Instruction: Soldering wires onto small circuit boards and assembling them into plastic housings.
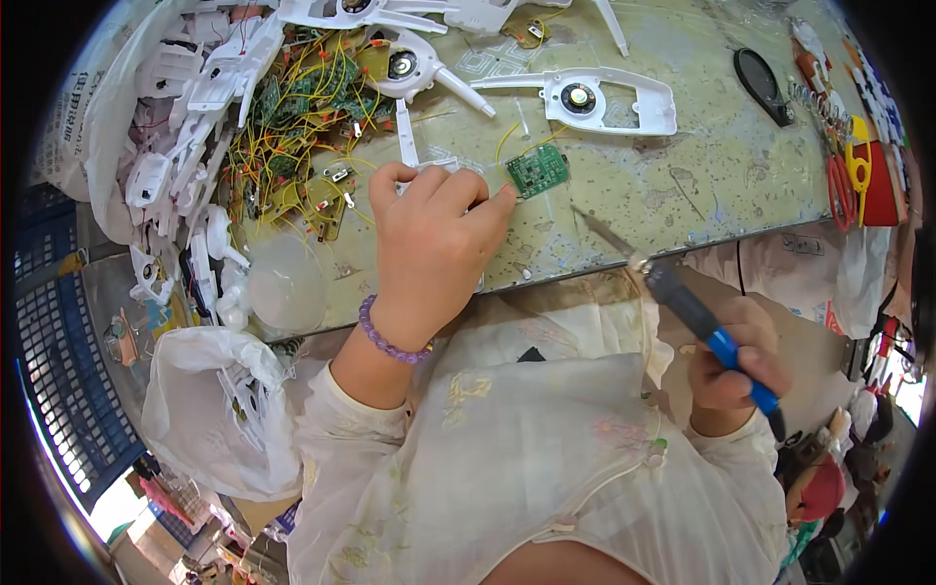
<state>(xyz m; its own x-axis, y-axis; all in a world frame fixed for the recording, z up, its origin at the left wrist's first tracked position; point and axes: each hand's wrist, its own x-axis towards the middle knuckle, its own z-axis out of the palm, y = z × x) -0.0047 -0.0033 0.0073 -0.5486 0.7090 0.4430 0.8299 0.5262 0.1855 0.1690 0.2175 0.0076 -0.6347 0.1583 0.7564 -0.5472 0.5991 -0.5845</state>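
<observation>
The left hand rests on the counter near its front edge, fingers curled down over a white plastic part of which only a sliver shows past the knuckles. The fingertips reach to the edge of a small green circuit board, which lies flat just to the right of the hand, with thin yellow wires running off it toward the back. The right hand is closed around the blue-and-black handle of a soldering iron, held below the front edge of the counter; its metal tip points up and left, over the counter but well short of the board.

By the look of it, the step in hand is steadying the board and shell for a solder joint. The iron is raised but not yet applied. The next move would call for bringing the tip to a pad on the board while the left fingers keep the piece from sliding, well away from the hot tip.

Behind, along the back-left part of the counter, lies a heap of similar boards with yellow wiring, and white plastic shells with round speakers lie toward the back edge.
</observation>
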